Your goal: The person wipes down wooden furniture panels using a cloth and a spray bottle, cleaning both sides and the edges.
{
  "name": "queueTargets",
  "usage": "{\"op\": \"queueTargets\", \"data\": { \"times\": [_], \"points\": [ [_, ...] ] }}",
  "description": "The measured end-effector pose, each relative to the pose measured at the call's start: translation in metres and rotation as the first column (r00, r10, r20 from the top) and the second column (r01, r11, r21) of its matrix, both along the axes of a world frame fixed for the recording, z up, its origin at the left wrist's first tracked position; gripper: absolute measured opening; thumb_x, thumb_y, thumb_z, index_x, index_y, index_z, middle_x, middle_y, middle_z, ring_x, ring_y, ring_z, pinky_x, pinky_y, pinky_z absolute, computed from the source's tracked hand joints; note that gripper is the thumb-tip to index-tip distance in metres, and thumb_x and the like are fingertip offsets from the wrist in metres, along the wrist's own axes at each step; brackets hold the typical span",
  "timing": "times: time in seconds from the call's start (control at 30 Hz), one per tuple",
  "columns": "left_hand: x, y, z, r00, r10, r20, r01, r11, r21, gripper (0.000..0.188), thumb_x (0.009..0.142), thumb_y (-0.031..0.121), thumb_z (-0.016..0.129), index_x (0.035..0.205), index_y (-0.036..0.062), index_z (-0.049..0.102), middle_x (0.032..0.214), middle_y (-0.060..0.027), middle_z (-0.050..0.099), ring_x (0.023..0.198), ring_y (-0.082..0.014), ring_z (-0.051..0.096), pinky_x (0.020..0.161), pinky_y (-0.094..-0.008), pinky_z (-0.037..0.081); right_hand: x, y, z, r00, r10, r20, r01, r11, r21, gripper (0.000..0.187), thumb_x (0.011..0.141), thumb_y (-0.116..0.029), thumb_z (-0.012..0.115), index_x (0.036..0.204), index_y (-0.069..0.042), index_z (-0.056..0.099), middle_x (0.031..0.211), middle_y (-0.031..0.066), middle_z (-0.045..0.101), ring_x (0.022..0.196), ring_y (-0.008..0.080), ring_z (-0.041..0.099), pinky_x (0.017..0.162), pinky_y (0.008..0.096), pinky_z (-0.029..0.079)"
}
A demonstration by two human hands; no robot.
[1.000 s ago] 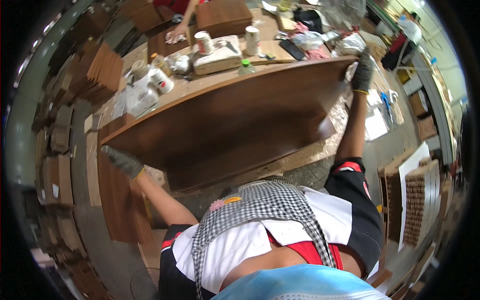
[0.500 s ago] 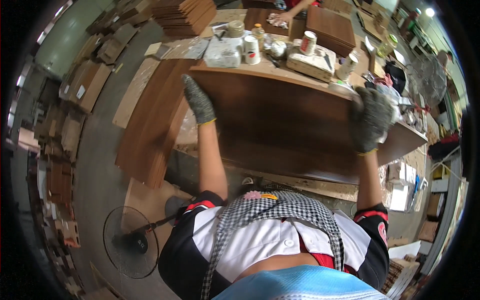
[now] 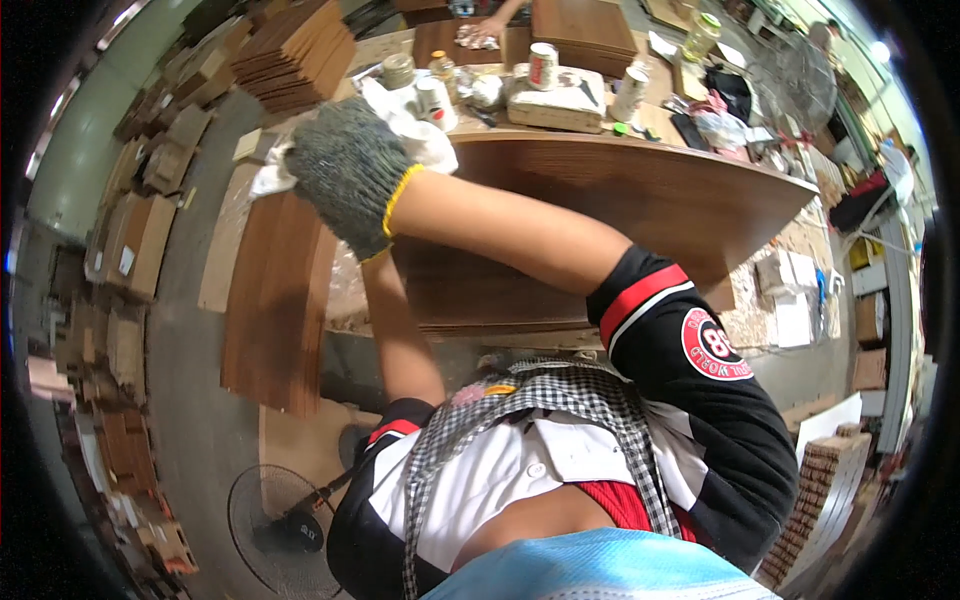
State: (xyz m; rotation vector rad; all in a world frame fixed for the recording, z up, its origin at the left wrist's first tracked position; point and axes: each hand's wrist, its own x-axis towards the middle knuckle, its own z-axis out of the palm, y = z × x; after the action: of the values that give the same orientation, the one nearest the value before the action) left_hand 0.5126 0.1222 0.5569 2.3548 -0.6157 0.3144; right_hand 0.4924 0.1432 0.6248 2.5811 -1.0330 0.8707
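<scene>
My right arm reaches across to the left. Its grey knitted glove, my right hand (image 3: pixel 350 165), is closed around a white cloth (image 3: pixel 428 140) that sticks out on both sides of it. My left hand (image 3: pixel 362 240) lies beneath the right one at the left end of a wide brown wood-grain panel (image 3: pixel 620 200); its fingers are hidden. The panel stands tilted on the worktable, its long upper edge facing away from me. Just left of my hands lies a stack of brown boards (image 3: pixel 275 300).
Behind the panel are a white block with a can (image 3: pixel 543 66) on it, a white cup (image 3: pixel 436 104) and bottles. Across the table another person's hand (image 3: pixel 490 28) wipes a brown board with a crumpled cloth. A standing fan (image 3: pixel 285 530) is at lower left. Board stacks (image 3: pixel 295 50) rise far left.
My right hand has left the panel's right side and swung left over my left hand, now with a white cloth. The panel appears more upright, and the view has shifted right.
</scene>
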Motion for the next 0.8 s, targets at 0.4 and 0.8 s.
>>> {"op": "queueTargets", "data": {
  "times": [0.4, 0.8],
  "points": [
    [0.067, 0.005, -0.071, 0.632, -0.717, -0.295, 0.176, 0.504, -0.846, 0.084, 0.102, 0.066, 0.042, 0.123, -0.0129, 0.065, 0.121, -0.0295, 0.067, 0.105, -0.0336, 0.065, 0.094, -0.0435, 0.052, -0.371, 0.106, -0.041, 0.850, -0.454, 0.267, 0.521, 0.799, -0.300, 0.019, 0.087, -0.020, 0.073, 0.104, -0.011, 0.072, 0.091, 0.0102, 0.069, 0.084, 0.0298, 0.065, 0.075, 0.0436, 0.051],
    [0.126, -0.011, -0.140, 0.661, -0.749, -0.042, 0.443, 0.435, -0.784, 0.058, 0.112, 0.030, 0.027, 0.162, 0.0018, 0.018, 0.167, -0.0196, 0.023, 0.146, -0.0315, 0.036, 0.123, -0.0411, 0.029, -0.645, 0.170, -0.219, 0.266, -0.780, 0.566, 0.954, 0.299, -0.036, 0.059, 0.111, -0.032, 0.036, 0.156, 0.006, 0.029, 0.157, 0.0243, 0.040, 0.146, 0.0335, 0.039, 0.120, 0.0391, 0.031]
  ]
}}
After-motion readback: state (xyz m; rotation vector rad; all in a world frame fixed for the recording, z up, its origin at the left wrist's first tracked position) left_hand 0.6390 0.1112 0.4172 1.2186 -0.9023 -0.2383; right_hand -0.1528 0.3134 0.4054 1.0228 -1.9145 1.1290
